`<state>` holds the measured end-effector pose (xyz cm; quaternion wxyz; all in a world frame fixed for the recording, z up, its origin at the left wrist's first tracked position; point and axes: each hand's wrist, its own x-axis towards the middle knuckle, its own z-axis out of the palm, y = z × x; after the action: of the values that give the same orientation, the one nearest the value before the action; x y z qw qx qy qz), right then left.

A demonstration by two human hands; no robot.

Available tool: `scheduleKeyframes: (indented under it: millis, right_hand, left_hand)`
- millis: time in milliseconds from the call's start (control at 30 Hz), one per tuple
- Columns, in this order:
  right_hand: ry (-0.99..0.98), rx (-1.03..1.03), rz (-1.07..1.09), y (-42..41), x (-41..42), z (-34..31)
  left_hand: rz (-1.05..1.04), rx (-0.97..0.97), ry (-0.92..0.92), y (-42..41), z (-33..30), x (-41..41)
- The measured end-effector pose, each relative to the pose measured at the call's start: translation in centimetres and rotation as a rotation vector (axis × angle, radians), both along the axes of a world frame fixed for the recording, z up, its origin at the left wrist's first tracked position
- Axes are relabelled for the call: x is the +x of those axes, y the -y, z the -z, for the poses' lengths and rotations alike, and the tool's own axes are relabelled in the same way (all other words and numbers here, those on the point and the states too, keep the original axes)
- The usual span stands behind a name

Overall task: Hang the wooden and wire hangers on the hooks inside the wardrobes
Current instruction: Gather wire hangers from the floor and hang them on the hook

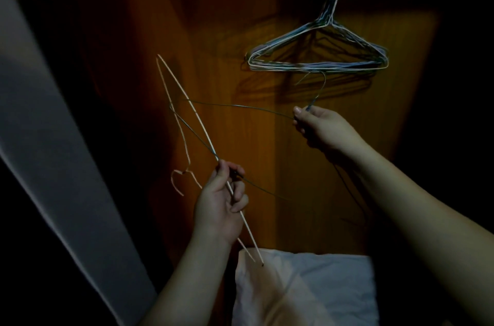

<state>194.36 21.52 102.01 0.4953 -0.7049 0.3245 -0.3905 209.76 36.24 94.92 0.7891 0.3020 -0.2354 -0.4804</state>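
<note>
My left grip (223,200) is closed around the pale wire hanger (187,136). My right grip (320,125) pinches the neck of the dark wire hanger (240,107), which crosses the pale one. Above, a bunch of wire hangers (318,54) hangs inside the wardrobe (213,31).

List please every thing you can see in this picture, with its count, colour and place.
hung wire hangers: a bunch, count unclear, bluish and white, hanging on a hook at upper right
pale wire hanger: one, cream, held in the left hand, hook pointing down-left
dark wire hanger: one, dark green, stretched between both hands
wardrobe panel: one, brown wood, behind everything
white bag: one, white, bottom centre
grey cloth: one, grey, left edge
left hand: grips both loose hangers
right hand: pinches the dark hanger's neck
</note>
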Motion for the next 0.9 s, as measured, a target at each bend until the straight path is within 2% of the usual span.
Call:
scheduleKeyframes:
  millis: [167,333,500,667,900]
  right_hand:
    - [-0.009,-0.070,0.079,0.1,0.3,0.4]
    - [-0.037,-0.050,0.051,0.3,-0.4,-0.1]
    - [-0.206,-0.075,-0.051,-0.8,0.1,0.0]
    - [-0.435,-0.223,0.071,-0.9,0.1,-0.9]
    - [-0.298,-0.189,0.206,1.6,-2.5,-2.7]
  left_hand:
    - [-0.011,0.032,-0.021,-0.1,-0.1,-0.3]
    - [-0.001,0.022,-0.018,-0.2,0.4,-1.1]
    - [-0.027,0.017,0.023,0.6,0.7,-1.4]
    - [-0.079,0.084,0.078,1.1,0.2,-1.7]
    - [-0.196,0.210,0.029,2.6,-0.6,-1.3]
